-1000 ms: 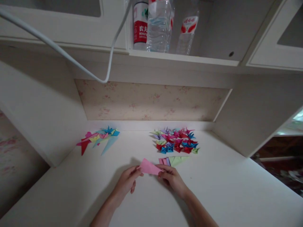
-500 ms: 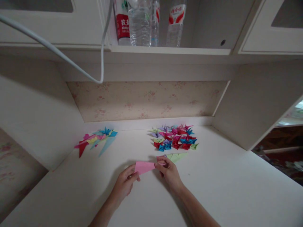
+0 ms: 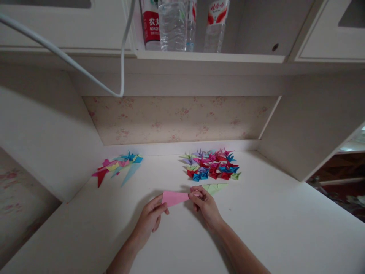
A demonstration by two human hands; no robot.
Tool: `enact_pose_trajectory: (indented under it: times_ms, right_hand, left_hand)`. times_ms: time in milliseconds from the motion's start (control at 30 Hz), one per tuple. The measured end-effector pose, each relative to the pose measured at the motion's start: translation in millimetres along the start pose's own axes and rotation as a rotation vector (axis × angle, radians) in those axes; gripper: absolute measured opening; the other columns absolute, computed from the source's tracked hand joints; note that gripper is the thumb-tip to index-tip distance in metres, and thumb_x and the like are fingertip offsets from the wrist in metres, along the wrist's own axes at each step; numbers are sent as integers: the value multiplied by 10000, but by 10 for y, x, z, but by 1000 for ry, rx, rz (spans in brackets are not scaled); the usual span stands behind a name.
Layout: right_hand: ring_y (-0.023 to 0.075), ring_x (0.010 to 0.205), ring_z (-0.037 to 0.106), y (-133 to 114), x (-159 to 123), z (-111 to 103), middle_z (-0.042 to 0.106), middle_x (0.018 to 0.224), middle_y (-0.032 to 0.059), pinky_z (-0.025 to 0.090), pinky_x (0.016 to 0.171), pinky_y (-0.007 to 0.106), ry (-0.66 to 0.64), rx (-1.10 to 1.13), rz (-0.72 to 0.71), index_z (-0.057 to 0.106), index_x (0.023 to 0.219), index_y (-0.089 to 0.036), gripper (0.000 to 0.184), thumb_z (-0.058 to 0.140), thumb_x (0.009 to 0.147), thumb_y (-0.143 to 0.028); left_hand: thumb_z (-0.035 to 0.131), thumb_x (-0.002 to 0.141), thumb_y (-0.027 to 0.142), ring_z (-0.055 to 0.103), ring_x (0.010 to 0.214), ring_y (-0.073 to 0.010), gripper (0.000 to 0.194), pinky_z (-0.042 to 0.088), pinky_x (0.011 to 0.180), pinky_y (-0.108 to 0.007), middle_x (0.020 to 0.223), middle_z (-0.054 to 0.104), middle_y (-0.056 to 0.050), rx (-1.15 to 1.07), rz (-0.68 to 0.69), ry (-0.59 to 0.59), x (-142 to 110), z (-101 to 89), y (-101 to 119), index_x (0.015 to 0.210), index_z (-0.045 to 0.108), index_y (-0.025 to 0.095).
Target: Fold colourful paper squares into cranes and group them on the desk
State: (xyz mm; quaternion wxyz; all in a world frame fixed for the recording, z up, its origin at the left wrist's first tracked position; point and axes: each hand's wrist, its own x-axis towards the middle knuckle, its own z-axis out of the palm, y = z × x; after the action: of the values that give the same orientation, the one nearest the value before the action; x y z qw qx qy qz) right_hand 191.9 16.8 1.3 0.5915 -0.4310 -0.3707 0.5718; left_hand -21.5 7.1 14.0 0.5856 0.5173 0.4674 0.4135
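Note:
A folded pink paper (image 3: 174,198) is held just above the white desk (image 3: 270,224) between both hands. My left hand (image 3: 150,217) pinches its left end, fingers closed on it. The paper's right tip is pinched by my right hand (image 3: 205,205). Just behind my right hand lies a folded light-green paper (image 3: 215,187), with other sheets hidden under the hand. Further back sits a cluster of several small folded paper figures (image 3: 212,166) in red, blue, purple and green.
A second heap of coloured folded papers (image 3: 118,169) lies at the back left. Plastic water bottles (image 3: 176,24) stand on the shelf overhead. A white cable (image 3: 85,74) hangs in front of the shelf. The desk's right side wall (image 3: 310,125) closes the alcove.
The pink paper has turned flatter and shifted slightly left between my hands. My right hand has closed on its right tip. The view has shifted a little.

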Motion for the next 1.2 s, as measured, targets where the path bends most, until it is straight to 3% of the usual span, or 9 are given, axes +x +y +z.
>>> enact_pose_trajectory:
  times_ms: [200,333,433,733,867,1033,1200]
  right_hand:
    - [69,417,463,0,-21,20,541,558,-71,328,412,193,-66,-38,42,579,961,-176,413,781,684,-405]
    - [70,406,478,32,-11,20,556,582,-58,329,399,193,-72,-67,25,571,852,-173,374,787,667,-416]
    - [70,401,479,53,-6,19,567,586,-60,314,393,187,-69,-53,21,554,875,-184,402,799,651,-411]
    - [101,510,518,10,-2,28,601,632,-45,416,463,214,52,-64,-117,556,870,-196,359,798,647,-339]
    - [117,549,582,-212,65,-185,637,689,-39,490,531,243,166,107,-224,533,947,-213,368,766,681,-315]
    - [87,597,622,-444,242,-666,672,755,-41,511,554,174,503,332,-367,523,1035,-226,547,822,577,-228]
    - [107,638,640,-426,354,-980,692,772,-14,507,563,182,657,240,-397,517,1146,-194,674,837,557,-257]
  left_hand:
    - [595,793,449,233,306,12,512,173,279,-139,721,601,18,18,-3,-17,10,11,-13,1236,553,196]
    - [617,758,501,271,292,4,579,193,280,-153,711,619,3,106,-1,-22,35,41,-34,1233,563,174]
    - [603,765,527,286,296,-5,586,194,285,-159,725,638,-13,160,21,-24,46,53,-56,1225,571,165]
    - [586,799,499,313,353,-41,522,191,342,-191,678,645,-5,240,65,-33,75,34,-162,1209,584,177]
    - [575,799,513,330,385,-59,529,197,372,-194,652,639,-3,250,68,28,109,16,-236,1194,572,162]
    - [572,786,519,328,390,-65,486,211,374,-195,627,607,16,230,54,35,124,12,-285,1117,598,164]
    - [553,791,509,312,372,-55,461,207,361,-196,645,595,22,242,28,33,100,19,-250,1097,606,169]
